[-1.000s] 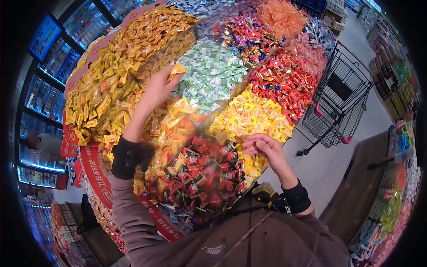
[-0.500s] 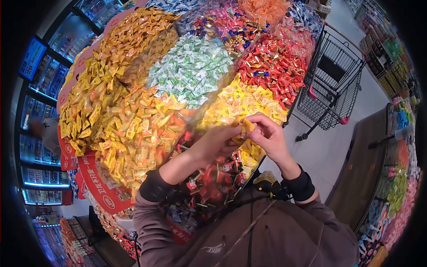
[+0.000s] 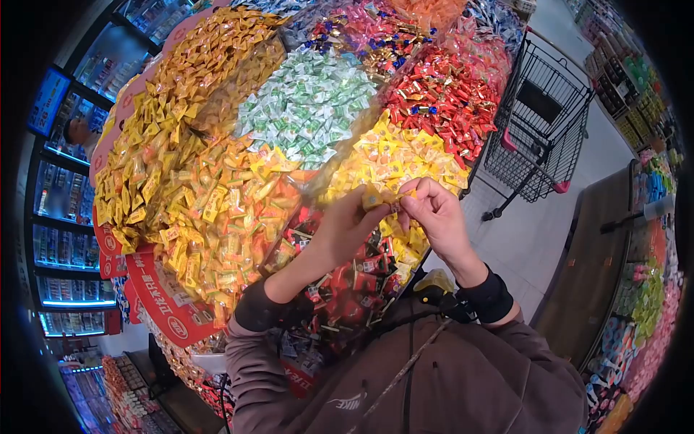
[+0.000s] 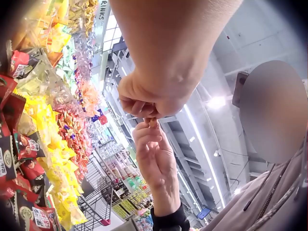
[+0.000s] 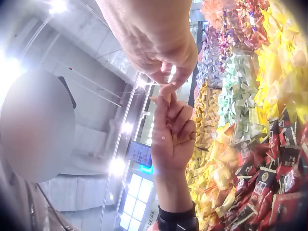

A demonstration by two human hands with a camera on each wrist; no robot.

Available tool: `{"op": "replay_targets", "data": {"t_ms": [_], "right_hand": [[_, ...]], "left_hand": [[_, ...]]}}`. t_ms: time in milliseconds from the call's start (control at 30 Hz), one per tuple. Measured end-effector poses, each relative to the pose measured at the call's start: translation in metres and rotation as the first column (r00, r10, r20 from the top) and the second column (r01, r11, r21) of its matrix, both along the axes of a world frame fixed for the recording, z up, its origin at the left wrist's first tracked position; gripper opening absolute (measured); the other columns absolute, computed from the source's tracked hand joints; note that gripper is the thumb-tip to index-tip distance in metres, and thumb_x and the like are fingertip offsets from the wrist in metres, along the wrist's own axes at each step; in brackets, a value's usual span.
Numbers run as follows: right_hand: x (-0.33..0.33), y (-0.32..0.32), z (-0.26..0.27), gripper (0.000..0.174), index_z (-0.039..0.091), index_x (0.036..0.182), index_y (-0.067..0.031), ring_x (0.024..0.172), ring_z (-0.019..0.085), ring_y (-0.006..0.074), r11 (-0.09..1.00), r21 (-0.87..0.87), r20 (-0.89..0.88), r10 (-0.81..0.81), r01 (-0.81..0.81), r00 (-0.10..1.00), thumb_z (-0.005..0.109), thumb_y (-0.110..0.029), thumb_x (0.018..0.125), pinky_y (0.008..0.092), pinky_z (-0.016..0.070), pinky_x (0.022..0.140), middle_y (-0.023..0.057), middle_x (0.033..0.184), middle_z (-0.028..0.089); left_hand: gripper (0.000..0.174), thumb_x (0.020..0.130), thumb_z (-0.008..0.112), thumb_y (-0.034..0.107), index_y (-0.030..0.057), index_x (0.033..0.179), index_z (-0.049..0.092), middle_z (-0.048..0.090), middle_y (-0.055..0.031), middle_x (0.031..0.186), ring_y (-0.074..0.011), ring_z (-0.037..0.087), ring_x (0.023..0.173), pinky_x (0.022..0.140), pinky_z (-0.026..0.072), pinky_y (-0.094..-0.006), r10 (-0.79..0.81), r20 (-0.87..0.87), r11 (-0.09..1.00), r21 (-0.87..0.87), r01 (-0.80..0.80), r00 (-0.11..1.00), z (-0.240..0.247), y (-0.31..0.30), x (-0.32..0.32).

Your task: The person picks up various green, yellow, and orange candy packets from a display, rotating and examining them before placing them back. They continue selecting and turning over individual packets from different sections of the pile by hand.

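Both hands meet over the candy heaps in the head view, with a small yellow-orange wrapped candy [image 3: 371, 199] between them. My left hand [image 3: 341, 230] pinches one side of its wrapper between thumb and fingers. At the opposite end, the thumb and index finger of my right hand [image 3: 439, 217] pinch together. Up close in the left wrist view, the fingertips of both hands come together around the piece, mostly hiding it. Beneath them lie yellow wrapped candies [image 3: 401, 155] and red-and-black wrapped candies [image 3: 347, 286].
Heaps of green-white candies [image 3: 307, 105], orange-yellow candies [image 3: 217, 210] and red candies [image 3: 448, 94] fill the sloping display. A shopping cart [image 3: 538, 123] stands to the right on the floor. Lit refrigerated shelves [image 3: 65, 246] line the left, with a person [image 3: 78, 132] beside them.
My left hand has brought the candy from the far left heaps to the right and nearer my body. My right hand has come in to meet it, and both now pinch the wrapper.
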State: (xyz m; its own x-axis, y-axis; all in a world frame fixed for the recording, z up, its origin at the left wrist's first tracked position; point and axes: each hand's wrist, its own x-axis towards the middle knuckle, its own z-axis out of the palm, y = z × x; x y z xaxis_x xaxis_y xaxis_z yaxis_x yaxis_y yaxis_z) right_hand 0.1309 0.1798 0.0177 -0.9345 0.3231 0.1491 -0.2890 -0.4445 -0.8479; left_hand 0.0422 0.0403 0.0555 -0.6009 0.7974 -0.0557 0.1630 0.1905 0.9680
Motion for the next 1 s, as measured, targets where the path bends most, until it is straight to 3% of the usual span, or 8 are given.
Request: {"op": "replay_targets", "data": {"t_ms": [67,267,367,533,733,933,1000], "right_hand": [[0.000,0.000,-0.002,0.015,0.043,0.074,-0.0024,0.060,0.052,0.0108,0.999,0.015,0.028,0.040,-0.040,0.999,0.049,-0.008,0.086,0.0215,0.0413,0.055,0.0077,0.088,0.049],[0.003,0.000,-0.004,0.021,0.043,0.073,-0.0020,0.059,0.052,0.0109,0.992,0.021,0.055,0.120,-0.121,0.991,0.046,-0.016,0.089,0.0214,0.0411,0.053,0.0068,0.085,0.049],[0.003,0.000,-0.006,0.022,0.043,0.073,-0.0020,0.058,0.052,0.0111,0.993,0.026,0.028,0.118,-0.119,0.993,0.046,-0.018,0.089,0.0211,0.0409,0.053,0.0065,0.083,0.048],[0.003,-0.001,-0.008,0.023,0.043,0.073,-0.0022,0.058,0.052,0.0114,0.991,0.009,-0.007,0.133,-0.132,0.991,0.046,-0.019,0.089,0.0210,0.0411,0.052,0.0064,0.081,0.049],[0.003,-0.001,-0.008,0.019,0.044,0.082,-0.0008,0.059,0.053,0.0122,0.991,0.023,0.009,0.128,-0.129,0.992,0.045,-0.019,0.089,0.0224,0.0420,0.053,0.0075,0.076,0.052],[0.004,-0.002,-0.003,0.015,0.046,0.092,0.0004,0.056,0.054,0.0122,0.988,-0.074,0.039,0.137,-0.133,0.990,0.045,-0.014,0.088,0.0227,0.0428,0.052,0.0079,0.071,0.056],[0.005,-0.001,0.003,0.014,0.046,0.094,0.0003,0.054,0.055,0.0121,0.985,0.012,0.101,0.169,-0.171,0.980,0.047,-0.012,0.088,0.0219,0.0430,0.050,0.0086,0.069,0.057]], "left_hand": [[0.012,0.083,0.054,0.010,-0.0007,0.087,0.054,0.049,0.0026,0.065,-0.0030,0.039,0.058,0.050,0.0328,-0.0207,0.008,-0.071,0.998,-0.062,-0.013,0.997,0.004,-0.002,-0.001],[0.009,0.085,0.051,0.009,0.0004,0.087,0.053,0.050,0.0047,0.071,-0.0007,0.041,0.064,0.055,0.0336,-0.0171,0.026,-0.023,0.998,-0.051,-0.027,0.999,0.000,-0.007,-0.004],[0.009,0.083,0.053,0.009,0.0001,0.081,0.052,0.048,0.0030,0.066,-0.0021,0.040,0.061,0.052,0.0330,-0.0199,0.068,0.108,0.995,0.069,-0.076,0.992,-0.009,-0.004,-0.003],[0.009,0.084,0.052,0.009,-0.0002,0.082,0.051,0.048,0.0031,0.068,-0.0020,0.040,0.063,0.053,0.0336,-0.0195,0.021,0.077,0.998,0.057,-0.026,0.997,-0.002,-0.007,-0.002],[0.009,0.084,0.052,0.008,-0.0008,0.083,0.051,0.050,0.0021,0.071,-0.0022,0.042,0.065,0.055,0.0352,-0.0199,0.014,0.116,0.998,0.060,-0.021,0.993,-0.001,-0.007,-0.001],[0.010,0.084,0.052,0.009,-0.0007,0.084,0.052,0.051,0.0013,0.072,-0.0025,0.043,0.066,0.055,0.0359,-0.0199,0.030,0.098,0.995,0.095,-0.039,0.995,-0.011,-0.007,-0.002],[0.010,0.084,0.052,0.009,-0.0008,0.084,0.052,0.052,0.0012,0.071,-0.0026,0.043,0.066,0.055,0.0362,-0.0200,0.021,0.087,0.997,0.067,-0.027,0.996,-0.010,-0.007,-0.002]]}}
